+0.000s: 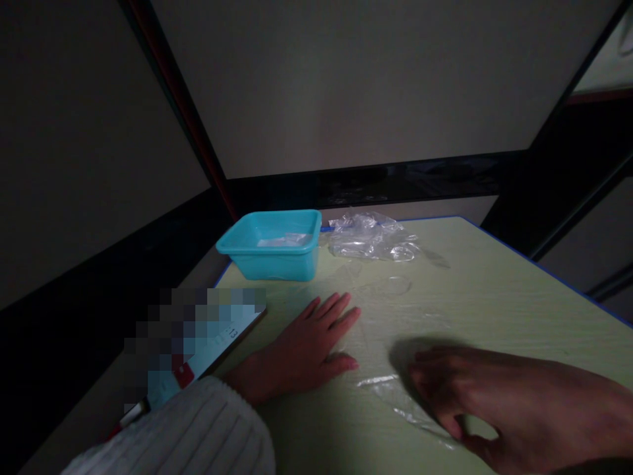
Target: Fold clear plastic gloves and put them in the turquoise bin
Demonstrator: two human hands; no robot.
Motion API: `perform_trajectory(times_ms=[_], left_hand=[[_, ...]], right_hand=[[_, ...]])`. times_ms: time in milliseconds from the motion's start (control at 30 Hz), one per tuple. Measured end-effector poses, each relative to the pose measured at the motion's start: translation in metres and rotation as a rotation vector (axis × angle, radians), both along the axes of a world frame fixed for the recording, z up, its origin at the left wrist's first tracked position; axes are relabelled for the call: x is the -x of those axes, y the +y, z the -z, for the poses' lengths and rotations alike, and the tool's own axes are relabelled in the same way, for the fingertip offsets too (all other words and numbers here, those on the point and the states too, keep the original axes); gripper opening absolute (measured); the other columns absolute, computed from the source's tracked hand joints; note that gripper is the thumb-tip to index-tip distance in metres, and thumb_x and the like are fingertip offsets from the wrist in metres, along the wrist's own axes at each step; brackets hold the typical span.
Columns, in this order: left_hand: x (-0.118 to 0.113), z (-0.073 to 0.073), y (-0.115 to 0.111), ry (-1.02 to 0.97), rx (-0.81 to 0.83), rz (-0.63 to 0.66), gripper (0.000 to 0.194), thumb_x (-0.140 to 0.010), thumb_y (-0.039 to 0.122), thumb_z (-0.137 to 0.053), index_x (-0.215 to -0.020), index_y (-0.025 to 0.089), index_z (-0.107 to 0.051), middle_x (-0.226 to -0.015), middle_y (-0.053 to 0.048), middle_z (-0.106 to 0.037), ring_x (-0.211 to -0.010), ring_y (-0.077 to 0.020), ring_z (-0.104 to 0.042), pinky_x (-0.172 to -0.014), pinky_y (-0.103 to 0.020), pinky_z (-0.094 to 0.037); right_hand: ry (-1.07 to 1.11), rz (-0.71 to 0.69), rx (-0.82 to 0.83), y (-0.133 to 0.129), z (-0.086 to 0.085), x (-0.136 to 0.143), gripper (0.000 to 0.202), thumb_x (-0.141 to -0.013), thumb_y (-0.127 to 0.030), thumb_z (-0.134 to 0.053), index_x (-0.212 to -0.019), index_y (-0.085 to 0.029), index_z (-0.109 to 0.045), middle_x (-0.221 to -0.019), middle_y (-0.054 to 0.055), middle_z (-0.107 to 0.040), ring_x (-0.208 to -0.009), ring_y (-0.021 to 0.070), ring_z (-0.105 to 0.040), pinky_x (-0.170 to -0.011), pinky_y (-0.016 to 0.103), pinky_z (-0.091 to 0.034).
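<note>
A thin clear plastic sheet or bag point(380, 333) lies spread on the pale table. My left hand point(314, 346) rests on its left part, palm down, with the fingers spread and holding nothing. Over the sheet's lower right part is my right hand point(475, 396), its fingers curled down with the thumb tip close to the index finger. Whether any plastic is pinched between those fingers is hidden. The sheet's near edge point(415, 415) is creased and shiny between my hands.
A turquoise basket point(277, 265) with something pale inside stands at the table's back left. Crumpled clear plastic point(368, 237) lies to its right. A phone-like device point(222, 340), partly pixelated, is left of my left hand. Behind the table point(499, 264) rises a grey panel.
</note>
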State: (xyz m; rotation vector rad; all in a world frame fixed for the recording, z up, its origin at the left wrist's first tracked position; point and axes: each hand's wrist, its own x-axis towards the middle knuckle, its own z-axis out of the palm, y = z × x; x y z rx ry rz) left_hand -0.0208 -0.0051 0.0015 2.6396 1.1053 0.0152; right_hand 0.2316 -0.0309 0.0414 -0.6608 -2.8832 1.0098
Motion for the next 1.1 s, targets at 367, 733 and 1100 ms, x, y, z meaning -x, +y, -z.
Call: perform_trajectory(times_ms=[367,733,1100], left_hand=[[0.0,-0.009,-0.007,-0.353,0.102,0.011,0.058,-0.091,0.049,-0.037,-0.138,0.014,-0.031,-0.147,-0.015,-0.025,-0.136,-0.0254,-0.02,-0.109,-0.047,-0.017],[-0.013,-0.004,-0.016,-0.876,0.788,-0.127,0.045,-0.085,0.031,-0.055,-0.125,0.016,-0.039,-0.102,-0.009,-0.062,-0.086,-0.0178,-0.064,-0.079,-0.033,-0.048],[-0.016,0.001,-0.014,-0.899,0.798,-0.18,0.045,-0.081,0.029,-0.056,-0.12,0.017,-0.039,-0.101,-0.009,-0.059,-0.077,-0.0166,-0.063,-0.073,-0.032,-0.046]], right_hand=[[0.038,0.042,0.046,0.009,-0.008,-0.004,0.024,-0.051,0.0,-0.049,-0.064,-0.018,-0.057,-0.08,0.002,-0.059,-0.076,0.016,-0.057,-0.069,0.028,-0.047],[0.179,0.24,0.046,0.026,-0.004,0.001,0.019,-0.062,-0.003,-0.048,-0.069,-0.015,-0.061,-0.065,-0.002,-0.062,-0.06,0.0104,-0.056,-0.059,0.022,-0.042],[0.35,0.671,0.28,0.043,0.025,0.011,0.012,-0.067,-0.023,-0.055,-0.061,-0.019,-0.046,-0.059,-0.002,-0.054,-0.055,0.0115,-0.051,-0.051,0.024,-0.039]])
